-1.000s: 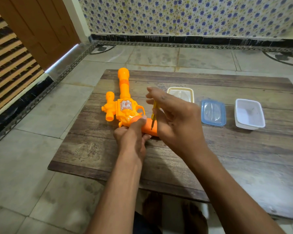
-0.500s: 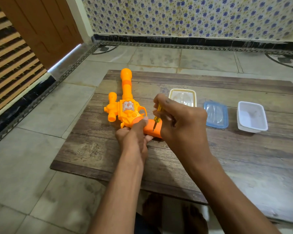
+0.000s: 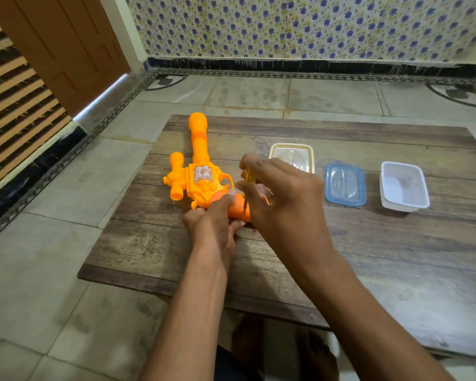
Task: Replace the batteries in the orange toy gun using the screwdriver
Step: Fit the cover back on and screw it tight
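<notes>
The orange toy gun (image 3: 199, 174) lies flat on the wooden board (image 3: 368, 243), barrel pointing away from me. My left hand (image 3: 213, 221) grips its darker orange handle and holds it down. My right hand (image 3: 282, 199) pinches a small yellow-handled screwdriver (image 3: 248, 182) held nearly upright, its tip down on the handle of the gun. The spot where the tip meets the handle is partly hidden by my fingers.
Right of the gun stand a cream-rimmed clear lid or tray (image 3: 291, 154), a blue-rimmed clear lid (image 3: 345, 185) and a white plastic box (image 3: 403, 187). The board lies on a tiled floor. A wooden door (image 3: 58, 50) is at the far left.
My right hand has shifted its fingers around the screwdriver, which stays upright on the gun's handle. My left hand keeps the same hold. The view has moved slightly.
</notes>
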